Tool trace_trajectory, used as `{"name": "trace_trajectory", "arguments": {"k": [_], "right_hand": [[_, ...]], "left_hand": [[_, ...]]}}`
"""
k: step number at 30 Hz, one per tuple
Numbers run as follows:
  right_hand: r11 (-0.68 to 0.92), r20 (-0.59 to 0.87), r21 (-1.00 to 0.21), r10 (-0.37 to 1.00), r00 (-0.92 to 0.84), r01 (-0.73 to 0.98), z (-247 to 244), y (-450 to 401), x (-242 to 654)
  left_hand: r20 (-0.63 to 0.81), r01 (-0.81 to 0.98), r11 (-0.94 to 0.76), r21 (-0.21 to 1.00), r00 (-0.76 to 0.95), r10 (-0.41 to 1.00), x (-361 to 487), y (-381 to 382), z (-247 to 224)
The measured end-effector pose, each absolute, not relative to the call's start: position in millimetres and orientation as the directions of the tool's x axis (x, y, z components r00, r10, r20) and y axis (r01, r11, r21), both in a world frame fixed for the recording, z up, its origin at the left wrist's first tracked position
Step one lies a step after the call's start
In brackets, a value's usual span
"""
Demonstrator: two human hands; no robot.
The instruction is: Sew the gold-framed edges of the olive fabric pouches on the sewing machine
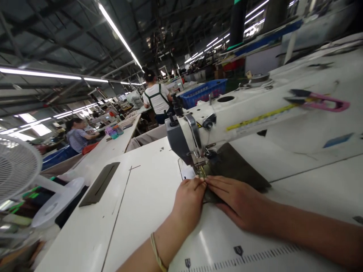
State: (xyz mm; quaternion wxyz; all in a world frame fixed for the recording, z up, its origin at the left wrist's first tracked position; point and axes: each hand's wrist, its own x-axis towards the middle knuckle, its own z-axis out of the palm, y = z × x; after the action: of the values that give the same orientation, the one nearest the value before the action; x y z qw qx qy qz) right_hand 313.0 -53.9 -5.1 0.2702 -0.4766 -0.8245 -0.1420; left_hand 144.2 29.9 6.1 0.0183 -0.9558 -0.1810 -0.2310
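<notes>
A dark olive fabric piece (238,166) lies under the needle area of a white sewing machine (195,139). My left hand (190,196), with a band at the wrist, is at the fabric's near left edge, its fingers pressed together just in front of the presser foot. Flat on the same fabric, my right hand (235,196) has its fingers stretched toward the foot, with the fingertips meeting those of my left hand. What my left fingertips pinch, if anything, is too small to make out.
Pink-handled snips (326,102) and a yellow tape strip (261,118) are on the machine arm. A folded olive piece (100,183) lies on the table's left. Beyond are a white fan (17,166), a blue basket (204,92) and two people.
</notes>
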Motion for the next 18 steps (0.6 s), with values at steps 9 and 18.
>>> {"name": "trace_trajectory", "arguments": {"k": [9, 18], "right_hand": [[0.494, 0.611, -0.079, 0.710, -0.349, 0.866, -1.8, -34.9, 312.6], [0.409, 0.658, 0.084, 0.662, -0.359, 0.908, -18.4, -44.9, 316.3]], "left_hand": [[0.451, 0.405, -0.911, 0.073, 0.801, 0.393, 149.7, 48.5, 3.1], [0.462, 0.379, -0.917, 0.124, 0.796, 0.391, 127.6, 29.8, 1.9]]}}
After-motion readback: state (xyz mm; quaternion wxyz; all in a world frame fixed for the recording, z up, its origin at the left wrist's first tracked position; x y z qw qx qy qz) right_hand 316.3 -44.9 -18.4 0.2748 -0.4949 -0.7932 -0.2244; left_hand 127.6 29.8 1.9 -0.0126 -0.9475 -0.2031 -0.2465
